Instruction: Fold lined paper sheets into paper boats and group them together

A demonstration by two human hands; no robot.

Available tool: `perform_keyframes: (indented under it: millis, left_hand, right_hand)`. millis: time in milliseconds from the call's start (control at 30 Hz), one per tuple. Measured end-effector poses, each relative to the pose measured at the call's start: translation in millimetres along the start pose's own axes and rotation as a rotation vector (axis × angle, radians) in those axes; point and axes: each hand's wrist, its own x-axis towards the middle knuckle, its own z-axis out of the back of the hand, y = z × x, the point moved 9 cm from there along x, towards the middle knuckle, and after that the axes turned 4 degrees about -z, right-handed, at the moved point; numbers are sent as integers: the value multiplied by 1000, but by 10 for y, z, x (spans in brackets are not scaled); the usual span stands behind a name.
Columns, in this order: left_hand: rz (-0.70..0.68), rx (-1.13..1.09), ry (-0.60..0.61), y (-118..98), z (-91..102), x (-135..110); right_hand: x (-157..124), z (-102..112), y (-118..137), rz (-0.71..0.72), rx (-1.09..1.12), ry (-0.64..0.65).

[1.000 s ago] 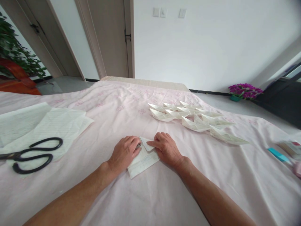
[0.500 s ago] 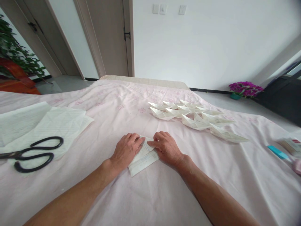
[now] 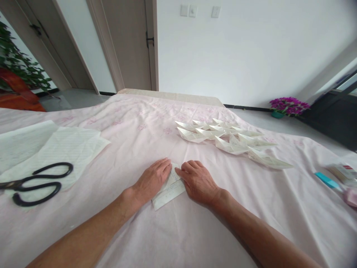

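The left hand (image 3: 153,177) and right hand (image 3: 200,181) touch folded paper (image 3: 169,194), grip closure unclear; paper boats (image 3: 230,146) lie toward its two o'clock.

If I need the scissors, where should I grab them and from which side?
Take the scissors by their black handles, probably with the left hand, the nearer one, coming from the right and above. The handles' rounded ends face right, while the other end runs off the picture's left edge; lying flat, they suit a pick from above.
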Motion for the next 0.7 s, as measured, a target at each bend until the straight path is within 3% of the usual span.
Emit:
perform_keyframes:
  millis: [200,567,700]
  left_hand:
    - [-48,-12,15,-61,42,-4]
    - [-39,-101,72,-104,47,-15]
    - [-78,-109,96,-129,22,-41]
  right_hand:
    - [-68,-32,36,-25,-62,40]
    - [51,-81,40,-224,-239,38]
    - [-11,-48,58,-219,-301,41]
